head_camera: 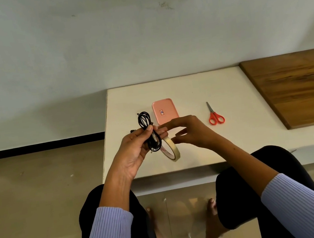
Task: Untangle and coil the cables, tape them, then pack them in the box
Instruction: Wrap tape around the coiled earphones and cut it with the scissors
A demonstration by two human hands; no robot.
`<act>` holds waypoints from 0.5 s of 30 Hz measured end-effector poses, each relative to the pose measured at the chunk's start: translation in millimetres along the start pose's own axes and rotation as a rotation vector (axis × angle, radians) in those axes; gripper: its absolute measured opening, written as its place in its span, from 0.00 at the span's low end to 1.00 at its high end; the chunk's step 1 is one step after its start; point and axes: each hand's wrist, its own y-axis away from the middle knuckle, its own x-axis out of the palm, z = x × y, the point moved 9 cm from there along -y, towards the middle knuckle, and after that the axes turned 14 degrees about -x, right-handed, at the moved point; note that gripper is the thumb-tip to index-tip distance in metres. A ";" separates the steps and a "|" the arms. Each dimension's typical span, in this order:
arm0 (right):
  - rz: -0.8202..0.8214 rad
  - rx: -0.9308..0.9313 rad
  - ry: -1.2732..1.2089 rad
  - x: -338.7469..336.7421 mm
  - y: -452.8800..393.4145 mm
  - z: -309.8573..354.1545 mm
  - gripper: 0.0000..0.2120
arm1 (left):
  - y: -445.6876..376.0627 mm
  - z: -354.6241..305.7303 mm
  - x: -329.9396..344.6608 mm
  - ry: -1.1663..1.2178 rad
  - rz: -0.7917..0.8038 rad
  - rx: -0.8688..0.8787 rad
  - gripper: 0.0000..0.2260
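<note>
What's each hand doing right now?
Left hand: grips the coiled black cable.
Right hand: fingers by the roll of clear tape; whether it holds it cannot be told.

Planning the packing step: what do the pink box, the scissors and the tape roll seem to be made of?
Pink box: probably plastic; smooth matte lid, rounded moulded corners, a small label on top.
Scissors: grey blades that look like metal, glossy red-orange handles, likely plastic.
Tape roll: thin, yellowish, semi-translucent band, apparently clear plastic tape; the core is not clear.
</note>
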 end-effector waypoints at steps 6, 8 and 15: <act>-0.081 -0.055 0.013 4.5 -6.9 -4.9 0.08 | -2.7 1.7 1.0 -0.006 0.002 -0.014 0.08; -0.112 -0.063 0.015 5.7 -7.9 -6.1 0.07 | -1.3 -1.0 0.0 0.002 -0.005 -0.002 0.07; -0.094 -0.068 -0.021 11.9 -6.5 -5.2 0.10 | 2.3 -0.4 2.0 -0.001 -0.013 0.000 0.07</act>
